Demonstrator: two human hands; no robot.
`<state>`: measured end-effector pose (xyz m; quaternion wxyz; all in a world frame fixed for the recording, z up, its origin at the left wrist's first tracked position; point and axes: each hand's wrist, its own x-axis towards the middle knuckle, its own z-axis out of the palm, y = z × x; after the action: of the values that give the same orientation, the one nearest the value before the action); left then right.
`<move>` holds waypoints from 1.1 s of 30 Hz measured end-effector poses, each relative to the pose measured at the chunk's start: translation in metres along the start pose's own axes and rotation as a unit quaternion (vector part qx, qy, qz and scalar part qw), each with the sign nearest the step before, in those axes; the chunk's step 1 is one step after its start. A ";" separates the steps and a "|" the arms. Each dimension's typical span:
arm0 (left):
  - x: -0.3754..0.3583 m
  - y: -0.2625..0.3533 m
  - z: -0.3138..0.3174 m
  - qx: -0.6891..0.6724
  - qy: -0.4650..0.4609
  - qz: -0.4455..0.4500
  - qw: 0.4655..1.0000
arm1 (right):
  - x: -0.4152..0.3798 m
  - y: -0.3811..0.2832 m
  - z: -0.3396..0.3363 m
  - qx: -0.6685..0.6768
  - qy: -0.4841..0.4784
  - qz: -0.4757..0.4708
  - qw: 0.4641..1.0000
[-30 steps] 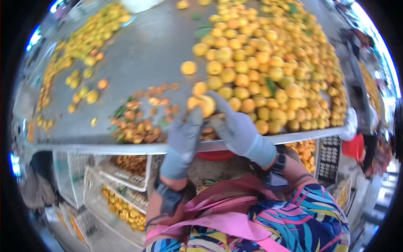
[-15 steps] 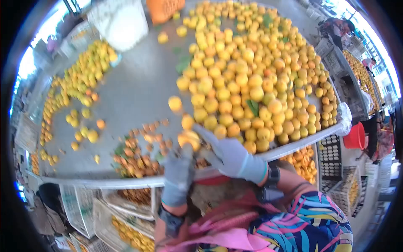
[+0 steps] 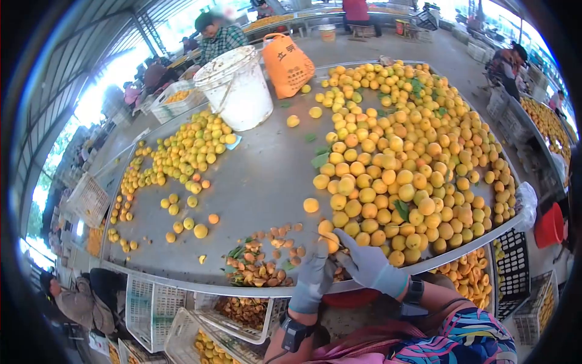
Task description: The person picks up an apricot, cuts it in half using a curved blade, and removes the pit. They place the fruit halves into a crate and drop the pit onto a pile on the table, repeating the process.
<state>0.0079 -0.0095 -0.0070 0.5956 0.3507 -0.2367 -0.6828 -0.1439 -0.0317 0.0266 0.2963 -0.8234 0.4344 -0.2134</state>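
Observation:
Both hands wear grey gloves and meet at the front edge of the metal table (image 3: 267, 176). My left hand (image 3: 313, 276) is closed near an orange-yellow fruit (image 3: 329, 242), its fingertips pressed around the fruit's lower side. My right hand (image 3: 371, 264) touches the same fruit from the right with its fingers bent; any small tool in it is too hidden to make out. A large pile of yellow fruit (image 3: 394, 176) lies just beyond and right of the hands. Brown pits (image 3: 257, 264) with some leaves lie to their left.
A white bucket (image 3: 239, 97) and an orange bag (image 3: 288, 64) stand at the table's far side. Greenish-yellow fruit (image 3: 194, 142) lies at the left. Crates (image 3: 151, 306) sit below the front edge. A person (image 3: 219, 37) is beyond the bucket.
The view has tilted up, so the table sits lower and more background shows. The hands remain together at the front edge, and the fruit between them now looks less spread.

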 end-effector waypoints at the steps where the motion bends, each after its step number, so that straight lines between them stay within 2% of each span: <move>1: 0.001 -0.002 0.002 -0.039 0.012 -0.003 0.999 | 0.000 -0.002 -0.004 0.004 -0.006 0.013 1.000; 2: 0.000 0.000 0.003 -0.040 0.022 0.001 0.999 | 0.001 -0.004 -0.005 0.011 -0.013 0.026 1.000; 4: -0.001 0.008 0.006 0.224 0.016 0.083 0.971 | 0.003 0.000 -0.003 0.023 -0.018 0.019 0.999; 5: 0.001 0.013 -0.001 0.330 0.005 0.084 0.940 | 0.004 0.004 0.000 0.044 -0.027 0.016 0.999; 9: 0.001 0.009 -0.001 0.315 0.015 0.120 0.941 | 0.009 0.002 -0.001 0.048 -0.033 0.011 0.998; 10: 0.001 0.001 -0.010 0.436 0.072 0.187 0.877 | 0.008 -0.001 -0.003 0.028 -0.022 0.010 0.999; 11: 0.004 -0.010 -0.018 0.541 0.111 0.251 0.795 | 0.008 0.002 0.002 -0.002 -0.050 0.036 0.998; 13: 0.008 -0.031 -0.056 0.562 0.088 0.248 0.784 | 0.008 0.005 0.010 -0.019 -0.071 0.022 0.997; 14: 0.013 -0.038 -0.085 0.801 0.076 0.300 0.512 | 0.007 0.014 0.021 -0.014 -0.063 0.023 0.998; 15: 0.017 -0.036 -0.084 0.647 0.051 0.203 0.733 | 0.012 0.006 0.014 -0.013 -0.121 0.095 0.988; 16: 0.023 -0.038 -0.101 0.748 0.079 0.172 0.636 | 0.011 0.011 0.023 -0.028 -0.113 0.079 0.990; 17: 0.034 -0.047 -0.133 0.524 0.012 0.143 0.839 | 0.009 0.012 0.021 -0.029 -0.115 0.052 0.992; 18: 0.028 -0.035 -0.096 0.673 0.011 0.147 0.725 | 0.011 0.015 0.027 -0.027 -0.104 0.056 0.993; 19: 0.017 -0.009 -0.063 0.799 0.017 0.160 0.580 | 0.012 0.019 0.030 -0.021 -0.098 0.052 0.994; 20: 0.026 -0.013 -0.049 0.793 -0.014 0.160 0.587 | 0.011 0.022 0.027 -0.025 -0.087 0.082 0.993; 21: 0.034 -0.014 -0.038 0.533 0.074 0.083 0.839 | 0.014 0.021 0.024 0.017 -0.093 0.092 0.991; 22: 0.038 -0.014 -0.027 0.200 0.162 -0.014 0.966 | 0.013 0.021 0.021 0.061 -0.101 0.095 0.988; 23: 0.028 -0.007 -0.011 0.202 0.159 -0.017 0.966 | 0.010 0.018 0.014 0.062 -0.099 0.099 0.988; 24: 0.015 -0.003 0.005 0.377 0.124 0.053 0.916 | 0.009 0.020 0.010 0.102 -0.109 0.100 0.984; 25: 0.009 0.001 0.017 0.537 0.082 0.123 0.830 | 0.009 0.021 0.006 0.141 -0.117 0.099 0.978; 26: 0.011 0.003 0.023 0.537 0.079 0.122 0.831 | 0.007 0.022 0.001 0.140 -0.114 0.102 0.978; 29: 0.016 0.008 0.038 0.594 0.110 0.085 0.792 | 0.004 0.025 -0.011 0.178 -0.107 0.112 0.972; 31: 0.017 0.010 0.044 0.637 0.121 0.055 0.760 | 0.003 0.028 -0.017 0.170 -0.106 0.087 0.976; 33: 0.016 0.013 0.048 0.628 0.080 0.051 0.773 | -0.002 0.030 -0.027 0.185 -0.110 0.096 0.972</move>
<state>-0.0205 -0.0326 0.0305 0.2938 0.6873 -0.5820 -0.3203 -0.1789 -0.0516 0.0255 0.5085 -0.7273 0.4289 -0.1687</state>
